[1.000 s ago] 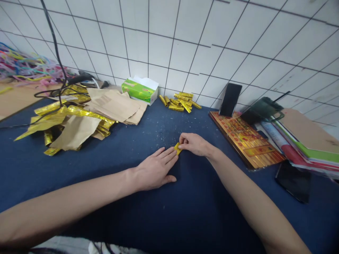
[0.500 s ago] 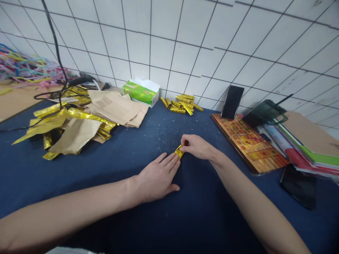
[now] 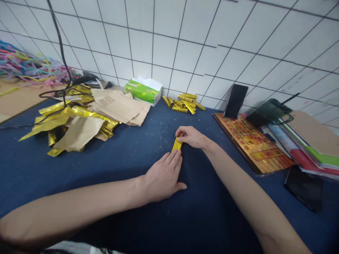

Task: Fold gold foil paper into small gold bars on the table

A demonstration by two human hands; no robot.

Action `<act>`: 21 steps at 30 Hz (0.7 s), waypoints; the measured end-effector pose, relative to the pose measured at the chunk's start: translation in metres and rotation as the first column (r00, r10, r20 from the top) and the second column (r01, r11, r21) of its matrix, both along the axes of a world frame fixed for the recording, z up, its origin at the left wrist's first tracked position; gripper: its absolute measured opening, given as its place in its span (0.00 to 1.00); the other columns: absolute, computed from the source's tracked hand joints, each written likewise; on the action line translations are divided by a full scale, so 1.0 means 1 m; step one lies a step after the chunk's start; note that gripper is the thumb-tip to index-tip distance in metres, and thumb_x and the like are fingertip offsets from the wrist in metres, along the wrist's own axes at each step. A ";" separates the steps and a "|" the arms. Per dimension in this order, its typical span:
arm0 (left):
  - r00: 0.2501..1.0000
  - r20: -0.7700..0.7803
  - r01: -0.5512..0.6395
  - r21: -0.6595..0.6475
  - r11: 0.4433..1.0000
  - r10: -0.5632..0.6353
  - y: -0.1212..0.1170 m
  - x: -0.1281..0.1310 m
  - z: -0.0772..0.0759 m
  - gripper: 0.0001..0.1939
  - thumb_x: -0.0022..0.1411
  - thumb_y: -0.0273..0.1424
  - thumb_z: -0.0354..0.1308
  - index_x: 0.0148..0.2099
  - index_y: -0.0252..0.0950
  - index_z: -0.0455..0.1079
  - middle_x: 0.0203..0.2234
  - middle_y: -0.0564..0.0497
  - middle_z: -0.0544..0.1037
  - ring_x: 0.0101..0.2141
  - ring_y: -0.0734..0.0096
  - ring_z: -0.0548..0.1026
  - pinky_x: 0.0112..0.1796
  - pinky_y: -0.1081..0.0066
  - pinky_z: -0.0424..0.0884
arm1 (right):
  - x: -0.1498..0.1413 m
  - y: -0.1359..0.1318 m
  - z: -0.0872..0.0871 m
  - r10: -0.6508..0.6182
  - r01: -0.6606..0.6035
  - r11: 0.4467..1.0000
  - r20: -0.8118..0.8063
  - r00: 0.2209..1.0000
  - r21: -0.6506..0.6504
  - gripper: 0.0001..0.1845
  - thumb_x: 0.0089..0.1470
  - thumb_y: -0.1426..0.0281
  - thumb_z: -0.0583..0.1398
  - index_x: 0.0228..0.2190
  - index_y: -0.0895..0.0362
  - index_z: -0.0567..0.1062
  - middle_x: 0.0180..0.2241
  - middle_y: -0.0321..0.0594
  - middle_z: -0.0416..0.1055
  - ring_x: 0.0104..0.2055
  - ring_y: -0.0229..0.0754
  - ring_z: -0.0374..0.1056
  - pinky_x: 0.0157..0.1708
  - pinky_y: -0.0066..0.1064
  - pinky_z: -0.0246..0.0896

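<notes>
Narrow folded gold foil strip (image 3: 177, 144) is held btwn both hands on blue cloth table cover (image 3: 87, 183), its long axis pointing away from the wearer. Upper end is pinched by R hand (image 3: 191, 137), its fingers (image 3: 182, 131) curled in and nearly closed over the foil, apparently to keep it from slipping. L hand (image 3: 162, 180) is laid open and flat, palm down, thumb out to the side, fingertips at the strip's lower end; whether the foil is gripped or only touched there cannot be told, though a steadying role seems likely. Forearms are angled in from both sides, prob. to bring the hands together for fine work. Straight ahead of the hands, against white tiled wall (image 3: 185, 46), a small pile of rolled gold foil pieces (image 3: 184, 103) is set, w/ green tissue box (image 3: 143, 91) just left of it. Left of the hands, crumpled gold foil sheets (image 3: 53, 116) are heaped w/ brown kraft paper sheets (image 3: 116, 104), seemingly kept within reach. Right of the hands, gold-printed red board (image 3: 251, 144) is laid flat, w/ upright smartphone (image 3: 235, 101) propped behind it, second phone (image 3: 303, 188) lying flat and stack of folders (image 3: 312, 141) nearby. Farther left, tangle of coloured strips (image 3: 29, 67) is piled on wooden surface (image 3: 16, 98), and black cable (image 3: 59, 46) hangs over the heap.
</notes>
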State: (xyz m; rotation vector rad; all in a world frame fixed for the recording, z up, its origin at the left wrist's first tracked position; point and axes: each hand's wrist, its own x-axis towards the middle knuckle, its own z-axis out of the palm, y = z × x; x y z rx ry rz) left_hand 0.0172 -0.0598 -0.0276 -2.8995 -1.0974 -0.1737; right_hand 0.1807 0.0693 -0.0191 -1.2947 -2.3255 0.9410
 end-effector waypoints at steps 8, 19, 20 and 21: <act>1.000 0.026 0.015 -0.029 0.999 -0.015 0.000 -0.002 0.000 0.37 0.60 0.50 0.42 0.59 0.23 0.52 0.58 0.32 0.53 0.58 0.51 0.50 0.54 0.57 0.50 | 0.001 -0.016 0.008 -0.130 0.050 0.970 0.334 0.933 0.239 0.07 0.47 0.66 0.58 0.31 0.54 0.69 0.26 0.32 0.68 0.28 0.36 0.62 0.25 0.26 0.50; 0.999 0.048 0.026 -0.058 0.998 -0.023 0.002 -0.004 0.001 0.39 0.58 0.52 0.41 0.59 0.23 0.52 0.58 0.33 0.54 0.59 0.52 0.50 0.55 0.58 0.49 | 0.009 -0.012 0.016 -0.238 0.182 0.962 0.300 0.924 0.205 0.10 0.49 0.62 0.57 0.25 0.55 0.72 0.26 0.36 0.72 0.29 0.39 0.66 0.26 0.29 0.55; 0.998 0.053 0.029 -0.057 0.998 -0.026 0.002 -0.004 0.000 0.40 0.58 0.53 0.41 0.59 0.23 0.51 0.58 0.33 0.53 0.59 0.52 0.50 0.55 0.58 0.49 | 0.009 -0.020 0.019 -0.264 0.205 0.947 0.235 0.935 0.249 0.11 0.51 0.63 0.54 0.27 0.56 0.73 0.28 0.37 0.73 0.30 0.40 0.66 0.28 0.30 0.57; 0.998 0.059 0.032 -0.053 0.998 -0.029 0.002 -0.004 0.000 0.40 0.58 0.53 0.41 0.59 0.23 0.52 0.58 0.33 0.53 0.59 0.52 0.50 0.54 0.57 0.49 | 0.010 -0.030 0.020 -0.271 0.215 0.931 0.166 0.948 0.294 0.13 0.54 0.63 0.51 0.29 0.56 0.73 0.29 0.38 0.73 0.32 0.40 0.67 0.31 0.30 0.58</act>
